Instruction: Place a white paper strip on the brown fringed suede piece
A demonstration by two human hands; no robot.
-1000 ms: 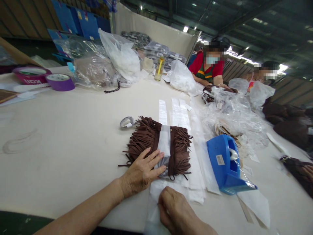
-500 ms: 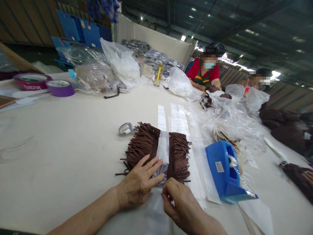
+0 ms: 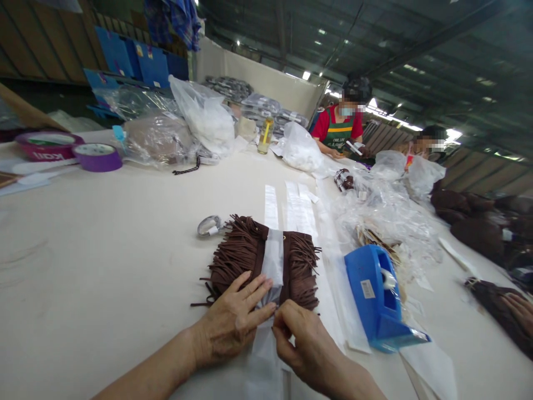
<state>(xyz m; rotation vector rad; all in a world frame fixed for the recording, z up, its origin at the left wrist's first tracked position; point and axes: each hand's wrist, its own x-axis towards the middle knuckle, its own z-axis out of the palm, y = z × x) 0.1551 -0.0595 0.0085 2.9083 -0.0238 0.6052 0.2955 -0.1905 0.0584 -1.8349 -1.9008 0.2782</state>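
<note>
A dark brown fringed bag (image 3: 239,253) lies flat on the pale table, fringe spread to both sides. A translucent whitish strip (image 3: 273,255) runs across its middle and continues on the table towards me. My left hand (image 3: 233,322) rests palm down, fingers spread, on the bag's near left part and the strip. Close beside it, my right hand (image 3: 306,344) is closed in a pinch at the bag's near edge, fingertips against the strip's right side. What lies between those fingertips is hidden.
A blue tape dispenser (image 3: 368,294) stands right of the bag. White strips (image 3: 300,208) lie beyond it; a small clear coil (image 3: 209,226) sits left. Purple tape (image 3: 97,157), plastic bags (image 3: 202,114) and a bottle (image 3: 265,135) stand farther back. Co-workers (image 3: 339,125) are across the table.
The view has shifted slightly. My hands keep nearly the same pose on the bag and strip. The co-worker opposite has straightened somewhat and now holds a pale flat item.
</note>
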